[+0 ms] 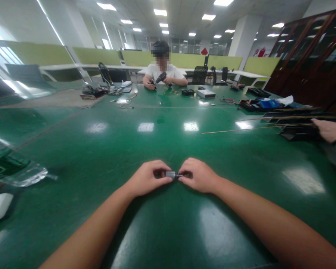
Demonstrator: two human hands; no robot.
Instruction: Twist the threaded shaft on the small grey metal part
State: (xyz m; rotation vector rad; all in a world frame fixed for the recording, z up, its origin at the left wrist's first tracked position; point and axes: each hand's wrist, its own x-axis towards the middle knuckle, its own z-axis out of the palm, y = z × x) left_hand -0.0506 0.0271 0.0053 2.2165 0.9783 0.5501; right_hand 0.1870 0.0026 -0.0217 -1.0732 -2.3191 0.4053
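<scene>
**Pinched from both ends**

Pinching a small grey cylinder [170,174] with the left hand [149,178] and its thin dark tip [180,175] with the right hand [198,175], probably to keep it steady and aligned. Held between both hands, low over the desk [156,145]. Cannot make out the end inside the left hand.

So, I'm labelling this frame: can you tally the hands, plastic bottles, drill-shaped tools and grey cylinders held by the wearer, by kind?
Hands: 5 (wearer's left hand, right hand; opposite person's two hands; hand at right edge)
Plastic bottle: 1
Drill-shaped tool: 1
Held grey cylinder: 1
Total: 8
</scene>
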